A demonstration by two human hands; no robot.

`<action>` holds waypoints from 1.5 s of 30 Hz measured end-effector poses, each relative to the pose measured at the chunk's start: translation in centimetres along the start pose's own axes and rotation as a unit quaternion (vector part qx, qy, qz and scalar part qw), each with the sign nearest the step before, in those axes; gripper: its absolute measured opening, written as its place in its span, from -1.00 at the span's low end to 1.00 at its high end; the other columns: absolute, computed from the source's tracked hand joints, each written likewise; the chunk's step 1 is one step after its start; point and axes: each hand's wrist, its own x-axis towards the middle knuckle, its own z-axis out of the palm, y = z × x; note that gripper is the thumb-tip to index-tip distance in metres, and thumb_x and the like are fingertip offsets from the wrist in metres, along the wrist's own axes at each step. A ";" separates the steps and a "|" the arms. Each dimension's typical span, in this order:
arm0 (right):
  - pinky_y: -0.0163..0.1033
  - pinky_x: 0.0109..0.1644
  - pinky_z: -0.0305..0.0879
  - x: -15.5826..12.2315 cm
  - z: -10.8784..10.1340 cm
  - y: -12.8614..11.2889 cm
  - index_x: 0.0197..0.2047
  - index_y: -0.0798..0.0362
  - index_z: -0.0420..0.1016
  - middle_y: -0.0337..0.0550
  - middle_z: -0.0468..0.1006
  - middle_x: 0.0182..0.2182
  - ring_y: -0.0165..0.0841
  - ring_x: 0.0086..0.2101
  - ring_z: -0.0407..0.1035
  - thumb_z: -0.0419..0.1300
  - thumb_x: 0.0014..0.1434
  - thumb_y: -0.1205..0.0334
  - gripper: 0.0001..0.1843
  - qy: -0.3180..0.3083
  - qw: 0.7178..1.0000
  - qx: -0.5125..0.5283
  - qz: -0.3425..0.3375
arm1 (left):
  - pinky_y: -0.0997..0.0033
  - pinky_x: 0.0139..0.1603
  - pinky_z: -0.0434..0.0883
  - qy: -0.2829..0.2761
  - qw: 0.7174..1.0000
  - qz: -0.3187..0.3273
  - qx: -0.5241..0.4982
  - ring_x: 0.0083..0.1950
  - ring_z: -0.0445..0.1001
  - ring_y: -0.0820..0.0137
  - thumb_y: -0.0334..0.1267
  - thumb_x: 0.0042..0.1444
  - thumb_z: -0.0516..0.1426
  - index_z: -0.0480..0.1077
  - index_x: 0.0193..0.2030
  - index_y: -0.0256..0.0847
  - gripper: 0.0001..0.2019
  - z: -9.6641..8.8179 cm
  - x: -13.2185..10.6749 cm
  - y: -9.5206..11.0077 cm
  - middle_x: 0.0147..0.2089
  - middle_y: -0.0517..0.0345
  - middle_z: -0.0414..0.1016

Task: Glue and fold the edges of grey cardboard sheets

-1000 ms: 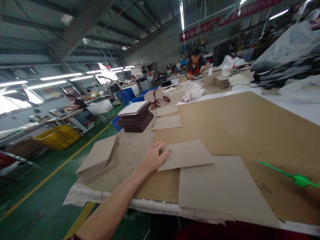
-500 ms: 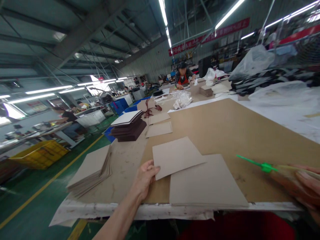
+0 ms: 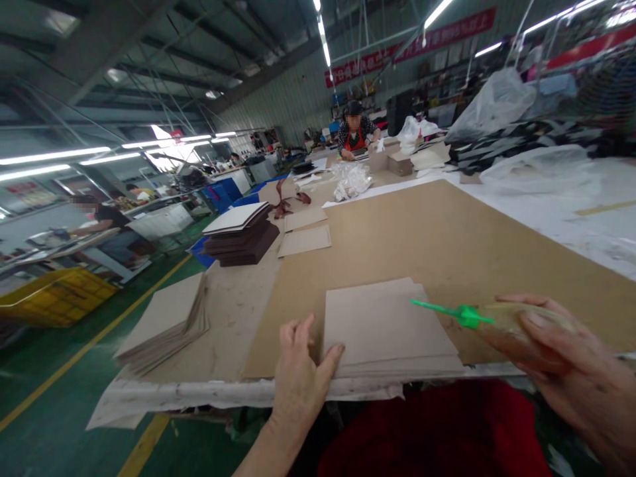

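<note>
My left hand (image 3: 301,371) lies at the left edge of a low stack of grey-brown cardboard sheets (image 3: 382,324). Its thumb rests on the near left corner of the top sheet, and its fingers are spread apart, pointing away from me. The top sheet sits slightly out of line with those under it. On the right, my right hand (image 3: 561,351) is wrapped round a translucent squeeze bottle (image 3: 517,341) with brownish contents. Its thin green nozzle (image 3: 467,316) points left, over the right part of the stack.
A fanned pile of cardboard sheets (image 3: 163,318) lies at the table's left. Behind it stands a dark brown stack (image 3: 243,242) topped with white board. Two smaller sheets (image 3: 305,240) lie nearby. Clear plastic (image 3: 352,180) is further back. A co-worker (image 3: 355,132) sits at the far end.
The sheet that my left hand held raised and askew now lies on the stack. That hand's fingers have spread. My right hand has brought the bottle left, nearer the stack.
</note>
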 end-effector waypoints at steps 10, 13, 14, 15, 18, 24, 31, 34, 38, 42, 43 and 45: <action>-0.37 -0.46 0.38 0.5 5.0 -0.4 -0.12 -0.05 0.49 -0.16 0.56 -0.42 -0.31 -0.44 0.43 0.51 -0.27 -0.08 -0.36 -0.113 0.993 0.002 0.035 | -0.32 0.39 0.14 -0.184 0.940 0.262 0.121 0.38 0.22 -0.05 0.10 0.19 0.16 0.24 0.32 -0.17 -0.36 3.6 -3.9 4.4 0.36 -0.11 0.30; -0.36 -0.48 0.37 1.1 4.9 -1.3 -0.16 -0.04 0.50 -0.14 0.56 -0.41 -0.29 -0.44 0.43 0.52 -0.32 -0.06 -0.37 -0.081 0.997 0.010 0.015 | -0.27 0.40 0.17 -0.182 0.942 0.259 0.109 0.35 0.28 0.00 0.06 0.21 0.16 0.28 0.29 -0.14 -0.42 4.1 -4.0 4.1 0.33 -0.06 0.35; -0.37 -0.49 0.35 1.4 4.6 -1.5 -0.18 -0.04 0.51 -0.15 0.55 -0.42 -0.31 -0.45 0.42 0.51 -0.32 -0.05 -0.40 -0.064 0.998 0.013 0.002 | -0.26 0.39 0.19 -0.178 0.942 0.264 0.106 0.35 0.29 0.01 0.04 0.20 0.17 0.29 0.28 -0.13 -0.44 4.1 -4.0 3.9 0.32 -0.05 0.36; -0.38 -0.50 0.33 1.7 4.2 -1.6 -0.21 -0.04 0.52 -0.16 0.54 -0.43 -0.33 -0.47 0.40 0.51 -0.31 -0.04 -0.43 -0.046 0.999 0.018 -0.009 | -0.26 0.38 0.20 -0.174 0.941 0.273 0.103 0.34 0.30 0.00 0.02 0.20 0.18 0.29 0.28 -0.13 -0.45 4.0 -4.1 3.7 0.32 -0.04 0.37; -0.42 -0.56 0.28 2.5 2.8 -1.7 -0.26 -0.06 0.54 -0.20 0.50 -0.41 -0.37 -0.47 0.36 0.48 -0.27 -0.03 -0.52 0.002 0.999 0.033 -0.025 | -0.23 0.29 0.31 -0.171 0.934 0.296 0.100 0.29 0.34 -0.02 0.03 0.17 0.20 0.31 0.26 -0.10 -0.45 3.6 -3.9 3.3 0.28 -0.04 0.41; -0.49 -0.72 0.06 3.0 0.3 -0.8 -0.29 -0.05 0.54 -0.25 0.42 -0.40 -0.41 -0.49 0.28 0.46 -0.25 -0.01 -0.57 0.067 0.994 0.084 -0.007 | -0.10 0.29 0.30 -0.141 0.953 0.245 0.107 0.27 0.34 0.05 -0.07 0.25 0.10 0.35 0.20 -0.11 -0.58 2.7 1.2 2.8 0.27 -0.07 0.40; -0.47 -0.77 -0.03 3.7 -1.8 1.3 -0.37 0.00 0.45 -0.31 0.34 -0.49 -0.45 -0.57 0.24 0.46 -0.23 0.14 -0.64 0.094 0.983 0.155 -0.017 | -0.06 0.29 0.25 -0.218 0.973 0.030 0.066 0.28 0.34 -0.07 -0.04 0.08 0.24 0.29 0.25 -0.35 -0.35 5.3 10.5 1.7 0.28 -0.31 0.37; -0.46 -0.76 -0.03 3.9 -2.2 1.9 -0.35 0.01 0.44 -0.31 0.34 -0.50 -0.45 -0.58 0.24 0.46 -0.19 0.15 -0.65 0.083 0.984 0.156 -0.024 | 0.04 0.25 0.30 -0.203 0.976 -0.051 -0.058 0.21 0.43 0.01 -0.18 -0.04 0.32 0.39 0.15 -0.31 -0.42 6.8 12.4 1.2 0.19 -0.22 0.48; -0.49 -0.75 -0.02 4.0 -2.3 2.4 -0.29 0.02 0.45 -0.30 0.35 -0.48 -0.47 -0.56 0.23 0.43 -0.08 0.10 -0.67 0.058 0.987 0.144 -0.033 | 0.28 0.07 0.45 -0.172 0.970 -0.082 -0.152 0.08 0.54 0.27 -0.27 0.08 0.18 0.30 0.23 -0.28 -0.46 7.5 13.1 0.9 0.16 -0.11 0.51; -0.49 -0.77 -0.04 4.4 -2.6 2.7 -0.29 0.01 0.44 -0.30 0.34 -0.47 -0.47 -0.56 0.19 0.41 -0.08 0.08 -0.67 0.055 0.986 0.152 -0.039 | 0.43 -0.09 0.47 -0.088 0.907 -0.098 -0.400 -0.15 0.57 0.41 -0.23 -0.09 0.32 0.38 0.11 -0.21 -0.44 5.4 12.6 1.8 -0.05 0.07 0.61; -0.49 -0.77 -0.04 4.5 -2.7 2.8 -0.30 0.00 0.44 -0.30 0.33 -0.47 -0.47 -0.56 0.19 0.42 -0.10 0.09 -0.67 0.059 0.986 0.155 -0.035 | 0.46 -0.11 0.46 -0.068 0.879 -0.100 -0.461 -0.18 0.56 0.44 -0.26 -0.18 0.37 0.43 0.03 -0.20 -0.45 4.7 12.3 2.1 -0.12 0.12 0.61; -0.49 -0.77 -0.04 4.4 -2.7 2.7 -0.31 0.00 0.44 -0.31 0.32 -0.47 -0.46 -0.55 0.20 0.43 -0.15 0.09 -0.64 0.073 0.984 0.159 -0.023 | 0.53 -0.14 0.43 -0.047 0.846 -0.105 -0.521 -0.22 0.54 0.49 -0.31 -0.30 0.43 0.48 -0.08 -0.19 -0.46 3.3 11.4 2.8 -0.21 0.19 0.61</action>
